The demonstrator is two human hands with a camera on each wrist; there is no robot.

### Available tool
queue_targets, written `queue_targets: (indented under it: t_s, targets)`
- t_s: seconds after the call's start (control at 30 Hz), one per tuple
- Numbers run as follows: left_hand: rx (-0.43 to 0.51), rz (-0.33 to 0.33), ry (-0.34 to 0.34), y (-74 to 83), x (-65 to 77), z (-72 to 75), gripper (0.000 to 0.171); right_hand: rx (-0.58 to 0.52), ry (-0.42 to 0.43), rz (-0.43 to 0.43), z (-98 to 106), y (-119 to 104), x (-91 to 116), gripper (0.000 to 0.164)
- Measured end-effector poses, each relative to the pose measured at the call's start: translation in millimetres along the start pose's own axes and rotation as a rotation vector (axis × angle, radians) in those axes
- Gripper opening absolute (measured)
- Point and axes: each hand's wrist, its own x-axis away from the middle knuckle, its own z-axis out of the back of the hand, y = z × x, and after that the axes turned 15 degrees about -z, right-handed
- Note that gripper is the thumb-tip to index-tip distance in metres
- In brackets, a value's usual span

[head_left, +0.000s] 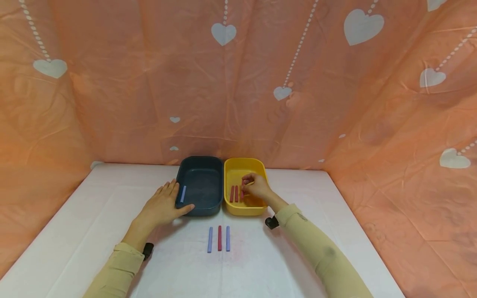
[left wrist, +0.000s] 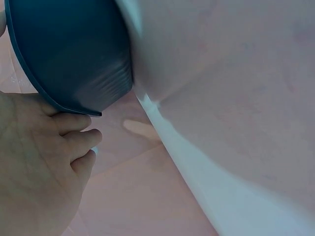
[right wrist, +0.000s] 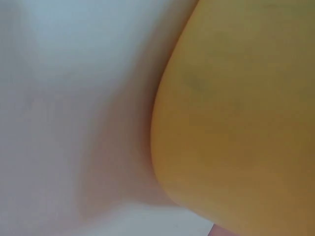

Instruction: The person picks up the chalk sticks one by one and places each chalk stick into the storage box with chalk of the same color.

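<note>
My left hand (head_left: 162,205) rests on the left rim of a dark blue container (head_left: 204,210), fingers extended along the side and thumb over the near corner. In the left wrist view its fingers (left wrist: 74,132) lie against the rim. A light-blue chalk stick (head_left: 183,194) lies inside that container at the left. Inside the yellow container (head_left: 246,211), my right hand (head_left: 258,188) pinches a red chalk stick (head_left: 242,193) by its upper end. Two more red chalk sticks (head_left: 234,194) lie just left of it. The right wrist view shows only the yellow container's outer wall (right wrist: 236,113).
In front of the containers, a red chalk stick (head_left: 220,238) lies between two light-blue ones (head_left: 210,240) on the white tablecloth (head_left: 179,273). Both containers stand side by side near the table's back edge. An orange curtain (head_left: 238,103) with white hearts surrounds the table.
</note>
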Motion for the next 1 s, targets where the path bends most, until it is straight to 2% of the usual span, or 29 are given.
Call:
queue_targets:
  t_s: [0.33,0.53,1.0]
  targets:
    - [-0.007,0.002,-0.001,-3.3,-0.2,-3.2,0.107,0.140,0.027,0.016,-1.7,0.2,-6.8,0.032]
    - [-0.004,0.010,-0.006,-4.1,-1.1,-3.3,0.107,0.173,0.019,-0.005,-2.8,0.8,-10.7,0.033]
    - [-0.004,0.005,-0.008,-3.8,-1.0,-2.1,0.108,0.157,-0.034,-0.067,-4.9,-0.3,-15.8,0.029]
